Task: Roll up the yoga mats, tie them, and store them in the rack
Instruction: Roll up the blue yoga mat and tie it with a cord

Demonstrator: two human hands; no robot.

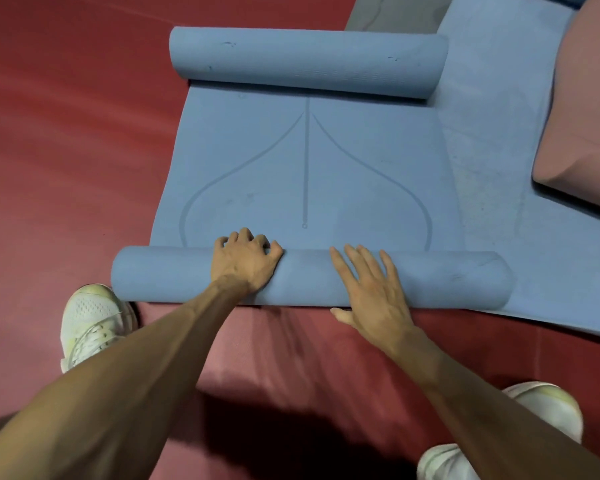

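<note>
The left hand (245, 261) curls its fingers over the near roll of the blue yoga mat (361, 174); beside it, the right hand (371, 292) presses flat there, fingers spread.

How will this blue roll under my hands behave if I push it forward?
The near roll is a round cylinder, so it should roll readily over the flat stretch toward the far roll. It looks foamy: probably light, sagging if lifted by one end. Untied, it may unwind if the left hand and right hand release.
</note>
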